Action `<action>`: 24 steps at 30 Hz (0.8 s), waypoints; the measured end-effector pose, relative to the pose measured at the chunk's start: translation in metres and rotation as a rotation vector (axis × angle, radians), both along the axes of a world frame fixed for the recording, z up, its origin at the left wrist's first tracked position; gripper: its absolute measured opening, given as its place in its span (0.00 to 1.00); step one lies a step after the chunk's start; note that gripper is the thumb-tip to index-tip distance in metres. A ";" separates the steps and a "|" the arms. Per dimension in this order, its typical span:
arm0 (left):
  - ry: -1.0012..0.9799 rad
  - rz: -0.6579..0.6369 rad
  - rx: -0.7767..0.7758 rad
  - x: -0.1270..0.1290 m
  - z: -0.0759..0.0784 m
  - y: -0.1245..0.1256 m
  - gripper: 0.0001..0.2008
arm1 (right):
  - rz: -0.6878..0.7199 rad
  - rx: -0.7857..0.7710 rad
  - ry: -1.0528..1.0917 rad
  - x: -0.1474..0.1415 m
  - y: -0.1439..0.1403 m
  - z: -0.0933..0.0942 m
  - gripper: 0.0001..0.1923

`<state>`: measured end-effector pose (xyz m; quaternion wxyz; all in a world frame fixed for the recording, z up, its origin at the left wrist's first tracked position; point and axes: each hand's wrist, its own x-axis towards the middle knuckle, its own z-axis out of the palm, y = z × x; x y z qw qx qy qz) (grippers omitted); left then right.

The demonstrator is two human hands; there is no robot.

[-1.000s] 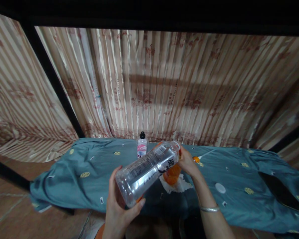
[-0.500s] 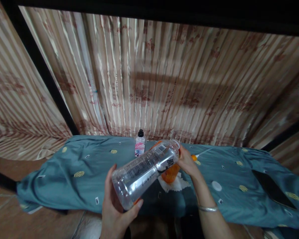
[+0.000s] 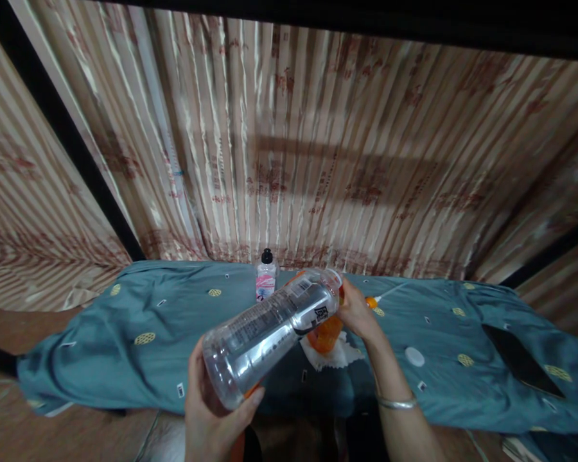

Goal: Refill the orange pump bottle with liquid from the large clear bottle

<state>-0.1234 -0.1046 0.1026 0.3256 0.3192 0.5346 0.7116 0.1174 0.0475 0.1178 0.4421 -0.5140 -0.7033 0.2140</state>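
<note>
Clear bottle: the large see-through bottle (image 3: 270, 337) is held aslant over the middle of the bench (image 3: 168, 359), base toward the left hand (image 3: 214, 417), neck toward the right hand (image 3: 359, 311); printed text and a dark logo on its side.
Left grip: wrapped round the base of the clear bottle, thumb along the near side, palm behind the base.
Right grip: fingers curled by the clear bottle's neck, above the orange bottle (image 3: 325, 337); fingertips hidden, cannot tell which bottle they pinch. A silver bracelet (image 3: 395, 403) is on this wrist.
Orange bottle: on a crumpled white tissue (image 3: 337, 356) near the bench's middle, partly covered by the clear bottle.
Small bottle: upright near the back edge, left of the bench's middle; black cap, pink label (image 3: 265, 282).
Orange nozzle: the nozzle (image 3: 371, 302) lies just beyond the right wrist, a thin pale tube (image 3: 392, 290) pointing toward the back edge.
White disc: flat (image 3: 415, 357), right of the right forearm.
Dark slab: flat (image 3: 523, 359), near the right end.
Backdrop: striped curtain (image 3: 289, 115) behind the back edge.
</note>
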 end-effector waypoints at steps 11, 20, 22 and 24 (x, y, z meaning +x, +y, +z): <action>-0.031 0.024 -0.020 -0.004 -0.003 0.001 0.48 | 0.019 0.011 0.018 0.000 0.001 -0.002 0.15; -0.051 0.038 -0.019 0.003 -0.003 -0.001 0.51 | 0.051 0.039 0.048 0.002 0.004 -0.010 0.18; -0.076 0.027 -0.024 0.003 -0.002 0.000 0.51 | 0.064 0.050 0.057 0.003 0.004 -0.010 0.18; -0.095 0.025 -0.035 0.003 -0.001 0.000 0.52 | 0.078 0.055 0.065 0.003 0.004 -0.011 0.19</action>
